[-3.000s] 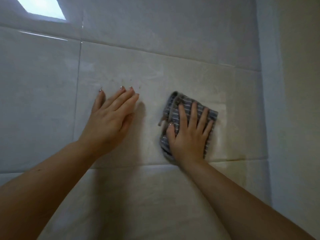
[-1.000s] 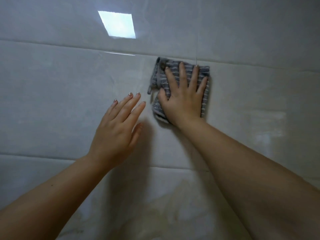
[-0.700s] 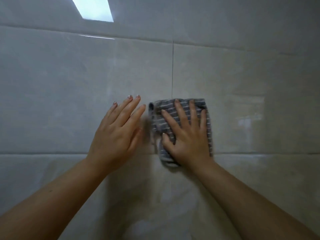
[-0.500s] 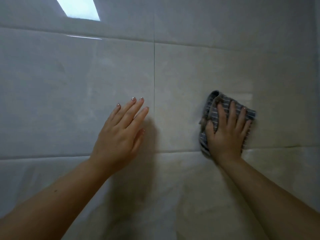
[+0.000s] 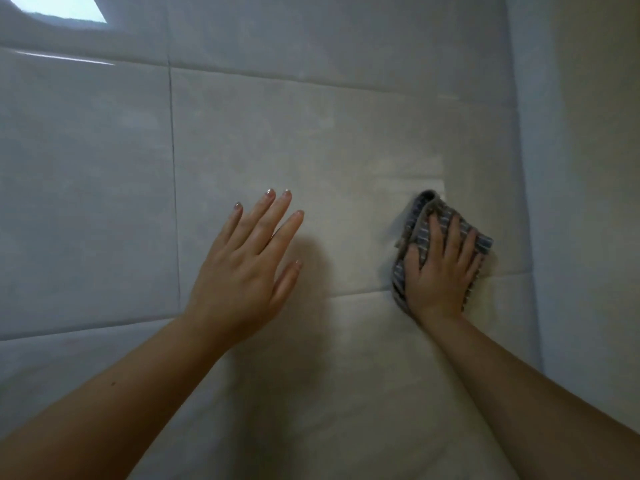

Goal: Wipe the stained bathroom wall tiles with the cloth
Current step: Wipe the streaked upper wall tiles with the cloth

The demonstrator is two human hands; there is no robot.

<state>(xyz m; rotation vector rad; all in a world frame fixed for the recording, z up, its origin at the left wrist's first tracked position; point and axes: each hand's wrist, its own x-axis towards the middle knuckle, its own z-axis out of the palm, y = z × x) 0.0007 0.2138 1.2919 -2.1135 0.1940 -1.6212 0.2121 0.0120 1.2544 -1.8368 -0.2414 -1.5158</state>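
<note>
Large pale grey-beige wall tiles (image 5: 346, 140) fill the head view, with thin grout lines between them. A folded grey striped cloth (image 5: 417, 223) lies against the tile at the right, just above a horizontal grout line. My right hand (image 5: 440, 271) presses flat on the cloth with spread fingers and covers most of it. My left hand (image 5: 249, 268) rests flat on the bare tile to the left of the cloth, fingers apart, holding nothing. A lighter, wet-looking patch sits just above the cloth.
A side wall (image 5: 588, 202) meets the tiled wall in a corner just right of the cloth. A bright reflection (image 5: 59, 6) shines on the tile at the top left. A vertical grout line (image 5: 173, 188) runs left of my left hand.
My right hand slid the cloth from the upper middle tile down and then far to the right, close to the corner. My left hand stayed flat on the wall.
</note>
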